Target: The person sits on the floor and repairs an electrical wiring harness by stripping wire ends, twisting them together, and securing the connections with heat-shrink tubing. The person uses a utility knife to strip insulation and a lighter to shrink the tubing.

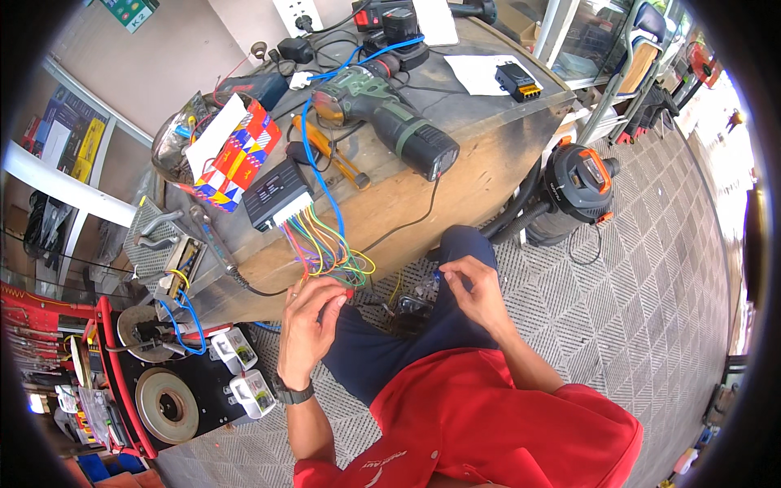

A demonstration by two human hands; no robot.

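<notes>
My left hand point(313, 317) is closed at the ends of colored wires point(342, 252) below the bench edge, with a small red piece point(347, 294) at its fingertips. The wires hang from a white connector on a black electronic box point(277, 195) lying at the bench's front left. My right hand point(480, 297) is pinched in front of my knee, right of the wires; a bit of blue shows at its fingertips, too small to name. A blue cable point(324, 187) runs down beside the box.
The bench point(504, 142) holds a green cordless drill point(390, 122), orange-handled tool point(329, 150), colorful carton point(232, 154), soldering iron point(211, 236) and chargers. A shop vacuum point(569, 191) stands right on the patterned floor point(651, 268). A red-framed cart point(118, 390) with white trays stands at lower left.
</notes>
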